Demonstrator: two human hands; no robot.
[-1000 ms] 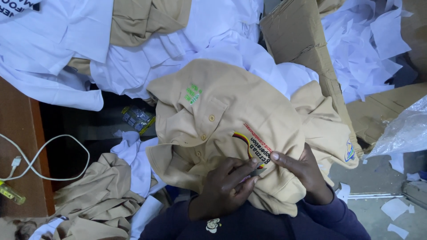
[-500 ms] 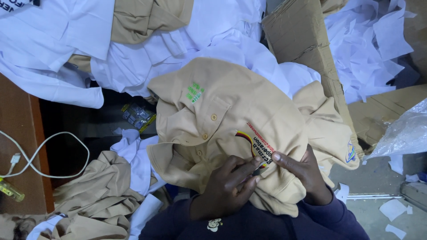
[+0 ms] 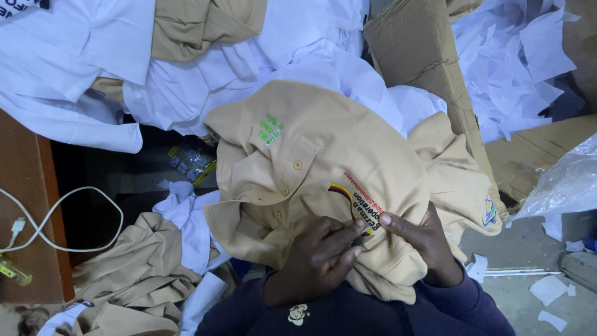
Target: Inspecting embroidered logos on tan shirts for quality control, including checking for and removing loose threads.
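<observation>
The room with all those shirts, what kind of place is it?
Probably a clothing workshop or packing room. Heaps of white shirts and tan collared shirts lie about, beside a brown cardboard box and scraps of white paper. Both hands work on one tan shirt.

Lighting: even, cool and moderately bright. White cloth heap (image 3: 205,74) near glare, little detail. Deep shadow in the dark gap (image 3: 124,174) at left. Focus sharp overall; edges slightly soft.
</observation>
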